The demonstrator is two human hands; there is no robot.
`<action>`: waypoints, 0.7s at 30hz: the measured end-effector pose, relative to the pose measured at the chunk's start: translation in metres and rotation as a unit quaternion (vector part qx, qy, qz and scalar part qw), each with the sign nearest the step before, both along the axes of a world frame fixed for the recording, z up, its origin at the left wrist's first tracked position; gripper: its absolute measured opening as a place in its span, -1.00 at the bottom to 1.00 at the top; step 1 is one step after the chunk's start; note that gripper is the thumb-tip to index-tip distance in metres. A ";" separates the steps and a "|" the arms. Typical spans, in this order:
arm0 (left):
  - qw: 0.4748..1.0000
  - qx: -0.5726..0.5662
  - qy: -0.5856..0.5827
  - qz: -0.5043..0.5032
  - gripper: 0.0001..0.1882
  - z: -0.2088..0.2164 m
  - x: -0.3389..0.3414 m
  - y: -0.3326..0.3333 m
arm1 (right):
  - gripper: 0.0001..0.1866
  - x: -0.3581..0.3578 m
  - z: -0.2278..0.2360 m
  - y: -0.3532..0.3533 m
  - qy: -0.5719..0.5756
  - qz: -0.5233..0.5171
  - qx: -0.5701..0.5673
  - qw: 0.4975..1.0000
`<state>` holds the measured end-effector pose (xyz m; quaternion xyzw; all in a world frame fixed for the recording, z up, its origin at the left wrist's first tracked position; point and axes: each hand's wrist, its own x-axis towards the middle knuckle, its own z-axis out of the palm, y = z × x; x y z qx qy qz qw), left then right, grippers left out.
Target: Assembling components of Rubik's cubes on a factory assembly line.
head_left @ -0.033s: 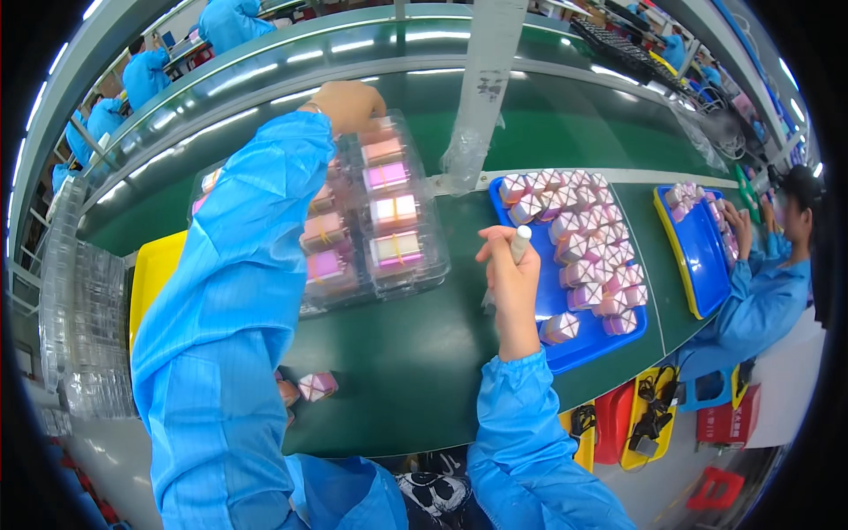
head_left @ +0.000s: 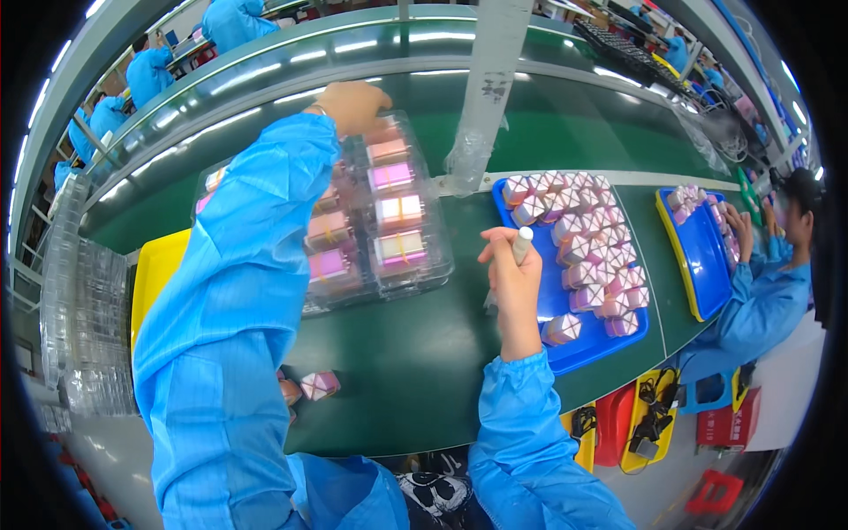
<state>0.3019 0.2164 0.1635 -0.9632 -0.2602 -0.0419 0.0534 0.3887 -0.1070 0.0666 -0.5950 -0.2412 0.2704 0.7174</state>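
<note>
My left hand (head_left: 355, 106) reaches across to the far end of a clear plastic blister tray (head_left: 439, 256). Its fingers bend down over the tray's far pocket, mostly hidden and slightly blurred, so a grip cannot be made out. Rows of small wrapped coil-like blocks (head_left: 399, 212), pink, orange and white with yellow bands, fill the pockets; my left sleeve covers part of them. My right hand (head_left: 515, 287) is closed round a white-capped marker pen (head_left: 523, 245), held upright just left of a blue tray (head_left: 565, 356). Similar blocks (head_left: 583, 247) with crossed white ends crowd that tray.
Two or more loose blocks (head_left: 320, 384) lie by my left sleeve. A yellow tray (head_left: 155, 269) and stacked clear blister trays (head_left: 93, 327) stand at left. A metal post (head_left: 488, 97) rises beyond the bench. At right, a co-worker (head_left: 764, 283) handles blocks at another blue tray (head_left: 702, 256).
</note>
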 end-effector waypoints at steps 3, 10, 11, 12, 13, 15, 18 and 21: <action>0.999 0.016 -0.015 -0.040 -0.66 0.008 0.000 -0.026 | -0.84 0.002 -0.002 0.000 -0.002 0.001 0.003 1.000; 0.997 0.066 -0.044 -0.005 -0.66 -0.006 -0.036 -0.066 | -0.83 0.006 -0.020 0.003 -0.065 0.027 0.031 0.997; 0.991 0.090 -0.099 -0.024 -0.65 -0.002 -0.051 -0.070 | -0.82 0.007 -0.020 0.004 -0.065 0.029 0.027 0.997; 0.988 0.080 -0.134 -0.017 -0.65 0.006 -0.068 -0.078 | -0.82 0.007 -0.020 0.005 -0.061 0.029 0.019 0.998; 0.982 0.071 -0.173 -0.019 -0.64 0.018 -0.086 -0.089 | -0.81 0.010 -0.021 0.005 -0.054 0.021 0.008 0.998; 0.968 0.038 -0.246 -0.031 -0.68 0.045 -0.126 -0.124 | -0.80 0.023 -0.025 -0.002 -0.065 0.004 0.009 0.998; 0.925 0.063 -0.375 -0.005 -0.78 0.061 -0.221 -0.168 | -0.81 0.022 -0.021 -0.001 -0.065 0.001 0.008 0.998; 0.880 0.179 -0.404 0.173 -0.89 0.078 -0.347 -0.198 | -0.81 0.022 -0.020 0.000 -0.072 -0.005 0.007 0.997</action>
